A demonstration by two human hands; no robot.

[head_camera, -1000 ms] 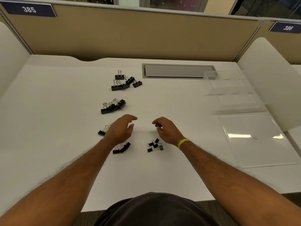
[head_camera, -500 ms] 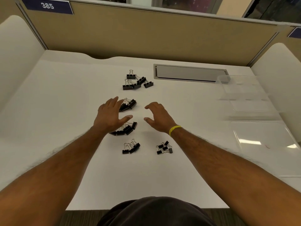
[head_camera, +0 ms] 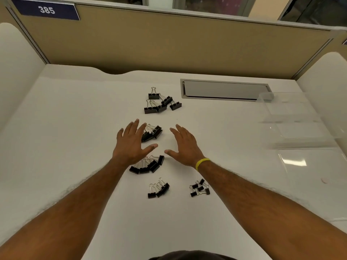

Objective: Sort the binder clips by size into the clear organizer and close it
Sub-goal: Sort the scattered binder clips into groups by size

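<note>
Black binder clips lie in several small piles on the white desk. The largest clips (head_camera: pixel 161 102) are farthest away. A second pile (head_camera: pixel 154 131) sits between my hands, partly behind my left fingers. A third pile (head_camera: pixel 150 164) lies just below my left hand (head_camera: pixel 132 142). Two piles of smaller clips (head_camera: pixel 158 188) and tiny clips (head_camera: pixel 199 188) lie nearest me. My right hand (head_camera: pixel 183 145) hovers to the right of the second pile. Both hands are spread flat and hold nothing. The clear organizer (head_camera: pixel 293 119) stands open at the right, its lid (head_camera: pixel 309 181) lying flat toward me.
A grey cable-tray cover (head_camera: pixel 224 90) is set into the desk behind the clips. Tan partition walls (head_camera: pixel 169 44) and white side dividers (head_camera: pixel 15 68) enclose the desk. A sign reading 385 (head_camera: pixel 46 9) is at upper left.
Both hands moved away from me, from the near piles up to the second pile, and their fingers spread wider. The camera view shifted left and tilted slightly.
</note>
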